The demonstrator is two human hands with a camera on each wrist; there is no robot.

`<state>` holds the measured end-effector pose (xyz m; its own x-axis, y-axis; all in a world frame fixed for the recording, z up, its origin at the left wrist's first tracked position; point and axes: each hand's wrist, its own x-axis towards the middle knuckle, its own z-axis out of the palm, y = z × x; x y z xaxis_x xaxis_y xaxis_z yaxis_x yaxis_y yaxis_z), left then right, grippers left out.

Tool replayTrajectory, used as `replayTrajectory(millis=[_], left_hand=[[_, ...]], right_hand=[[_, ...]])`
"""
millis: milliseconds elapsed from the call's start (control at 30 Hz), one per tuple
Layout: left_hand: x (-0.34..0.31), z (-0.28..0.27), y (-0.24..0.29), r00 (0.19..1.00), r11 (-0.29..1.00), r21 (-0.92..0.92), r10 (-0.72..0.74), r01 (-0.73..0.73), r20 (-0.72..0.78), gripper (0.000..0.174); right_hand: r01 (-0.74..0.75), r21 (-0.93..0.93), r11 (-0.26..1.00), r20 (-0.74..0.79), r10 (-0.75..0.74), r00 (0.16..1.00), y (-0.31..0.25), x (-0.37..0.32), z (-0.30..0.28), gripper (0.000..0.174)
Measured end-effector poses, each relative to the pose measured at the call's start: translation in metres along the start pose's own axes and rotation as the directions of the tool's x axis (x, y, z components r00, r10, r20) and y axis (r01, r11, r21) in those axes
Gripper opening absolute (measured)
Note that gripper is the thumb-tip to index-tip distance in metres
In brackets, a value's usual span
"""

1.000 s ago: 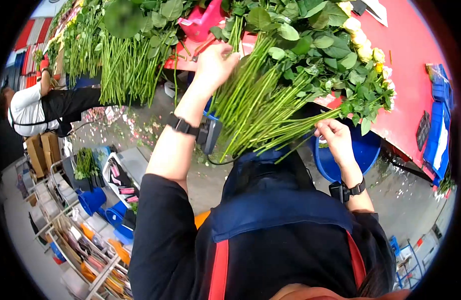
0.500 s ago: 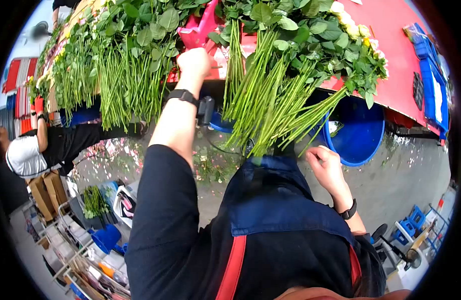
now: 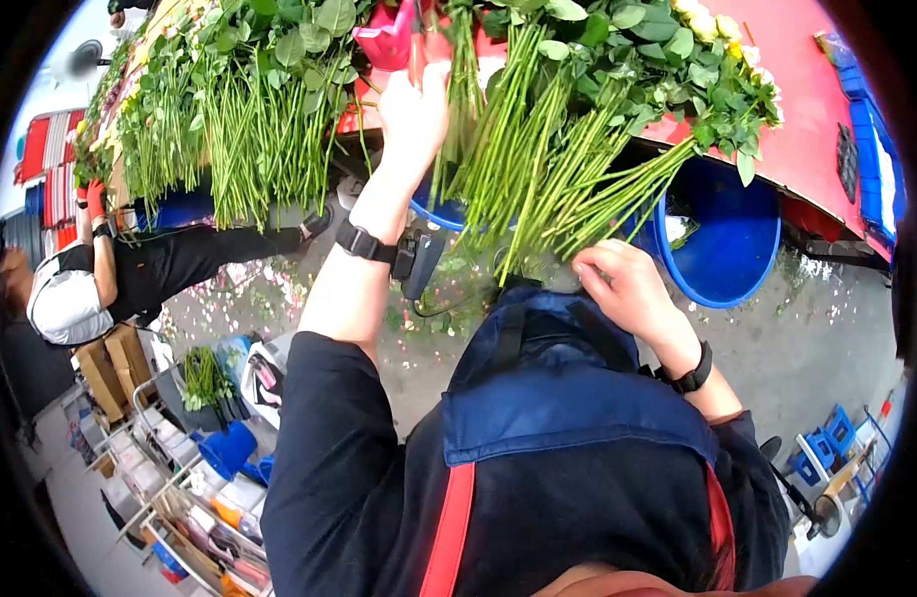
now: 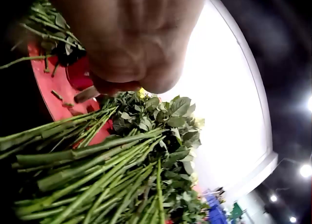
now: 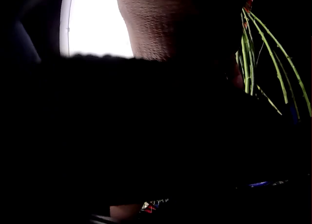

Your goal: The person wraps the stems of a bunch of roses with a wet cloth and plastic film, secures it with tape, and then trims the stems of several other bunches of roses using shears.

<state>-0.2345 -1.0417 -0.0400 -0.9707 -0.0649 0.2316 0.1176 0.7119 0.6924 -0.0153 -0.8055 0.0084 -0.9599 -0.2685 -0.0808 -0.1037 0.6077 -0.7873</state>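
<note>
I had my left hand (image 3: 415,114) curled round a slim red tool (image 3: 417,48), right hand (image 3: 630,289) near long green leafy stems (image 3: 568,179), its grip unreadable.

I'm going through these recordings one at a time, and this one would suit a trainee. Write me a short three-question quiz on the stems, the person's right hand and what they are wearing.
1. True or false: the ends of the green stems reach out past the edge of the red table.

2. Multiple choice: what is nearest to the fingers of the right hand?
A) the yellow flowers
B) the cut ends of the green stems
C) the blue crate

3. Fill in the blank: the straps of the person's dark blue apron are ____.

Key: 1. True; 2. B; 3. red.
</note>
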Motion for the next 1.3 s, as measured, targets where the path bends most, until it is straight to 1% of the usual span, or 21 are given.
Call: replayTrajectory(millis=[133, 167, 267, 300, 400, 433, 467, 533, 600, 633, 700, 800, 867, 900, 967, 1000, 1067, 1133, 1167, 1233, 1300], left_hand=[[-0.047, -0.037, 0.060, 0.995, 0.998, 0.067, 0.024, -0.018, -0.096, 0.033], [-0.064, -0.038, 0.078, 0.984, 0.990, 0.026, 0.139, -0.137, -0.112, 0.028], [-0.129, -0.027, 0.149, 0.996, 0.986, -0.148, 0.085, -0.078, 0.041, 0.018], [-0.147, -0.016, 0.172, 0.978, 0.941, -0.336, 0.043, 0.028, 0.202, 0.017], [-0.176, 0.038, 0.256, 0.777, 0.758, -0.518, 0.024, 0.395, 0.629, 0.017], [-0.181, 0.063, 0.274, 0.711, 0.651, -0.547, 0.015, 0.526, 0.703, 0.017], [-0.181, 0.089, 0.288, 0.638, 0.528, -0.549, 0.018, 0.648, 0.770, 0.017], [-0.166, 0.130, 0.318, 0.344, 0.474, -0.284, -0.043, 0.834, 0.938, 0.019], [-0.173, 0.191, 0.316, 0.670, 0.896, -0.433, 0.263, 0.098, 0.694, 0.030], [-0.165, 0.195, 0.328, 0.754, 0.888, -0.338, 0.447, -0.311, 0.481, 0.042], [-0.147, 0.197, 0.324, 0.845, 0.923, -0.132, 0.385, -0.362, 0.371, 0.042], [-0.117, 0.179, 0.271, 0.914, 0.918, 0.058, 0.384, -0.393, 0.129, 0.024], [-0.102, 0.152, 0.237, 0.972, 0.956, 0.175, 0.230, -0.235, 0.049, 0.014], [-0.091, 0.135, 0.223, 0.979, 0.945, 0.257, 0.199, -0.204, 0.046, 0.016], [-0.062, 0.107, 0.190, 0.970, 0.870, 0.438, 0.242, -0.225, 0.017, 0.024], [-0.047, 0.098, 0.172, 0.950, 0.801, 0.535, 0.314, -0.268, 0.006, 0.029], [-0.018, 0.087, 0.148, 0.991, 0.777, 0.616, 0.126, -0.129, 0.048, 0.053], [0.012, 0.088, 0.118, 0.974, 0.911, 0.386, -0.200, 0.144, 0.107, 0.065], [0.021, 0.089, 0.112, 0.942, 0.919, 0.337, -0.278, 0.203, 0.191, 0.073], [0.032, 0.088, 0.120, 0.858, 0.911, 0.218, -0.404, 0.349, 0.316, 0.078], [0.035, 0.079, 0.139, 0.832, 0.895, 0.230, -0.441, 0.381, 0.337, 0.080]], right_hand=[[0.134, 0.094, 0.987, -0.050, -0.130, 0.990, 0.024, 0.006, -0.013, 0.013], [0.129, 0.197, 0.972, -0.060, -0.120, 0.991, 0.023, 0.009, -0.029, 0.021], [0.327, 0.230, 0.917, -0.220, -0.279, 0.935, 0.049, 0.013, -0.065, 0.086], [0.299, 0.293, 0.908, -0.250, -0.230, 0.941, 0.058, 0.011, -0.084, 0.088], [0.143, 0.710, 0.689, -0.293, 0.104, 0.951, 0.103, -0.006, -0.123, 0.087], [0.106, 0.639, 0.761, -0.318, 0.136, 0.938, 0.124, -0.016, -0.147, 0.081], [0.131, 0.818, 0.560, -0.303, 0.227, 0.926, 0.155, -0.030, -0.155, 0.072], [0.060, 0.884, 0.463, -0.278, 0.420, 0.864, 0.217, -0.059, -0.189, 0.036], [0.086, 0.692, 0.717, -0.509, 0.400, 0.762, 0.257, -0.079, -0.229, 0.014], [-0.003, 0.584, 0.812, -0.564, 0.408, 0.718, 0.275, -0.083, -0.255, 0.023], [-0.319, 0.446, 0.836, -0.558, 0.538, 0.632, 0.345, -0.089, -0.308, 0.031], [-0.395, 0.232, 0.889, -0.654, 0.443, 0.614, 0.496, -0.093, -0.371, 0.031], [-0.450, -0.035, 0.893, -0.716, 0.292, 0.635, 0.558, -0.095, -0.398, 0.038], [-0.621, -0.167, 0.766, -0.724, 0.332, 0.604, 0.572, -0.096, -0.406, 0.041], [-0.654, -0.458, 0.602, -0.649, 0.277, 0.709, 0.565, -0.096, -0.412, 0.036], [-0.607, -0.525, 0.597, -0.692, 0.115, 0.712, 0.545, -0.095, -0.404, 0.033], [-0.534, -0.654, 0.536, -0.716, -0.212, 0.665, 0.467, -0.086, -0.372, 0.026], [-0.316, -0.272, 0.909, -0.688, 0.046, 0.725, 0.403, -0.079, -0.299, 0.019], [-0.361, 0.291, 0.886, -0.477, 0.462, 0.748, 0.344, -0.069, -0.257, 0.024], [-0.287, 0.480, 0.829, -0.062, 0.358, 0.932, 0.298, -0.057, -0.178, 0.031], [-0.288, 0.743, 0.604, 0.011, 0.420, 0.908, 0.254, -0.029, -0.112, 0.045]])
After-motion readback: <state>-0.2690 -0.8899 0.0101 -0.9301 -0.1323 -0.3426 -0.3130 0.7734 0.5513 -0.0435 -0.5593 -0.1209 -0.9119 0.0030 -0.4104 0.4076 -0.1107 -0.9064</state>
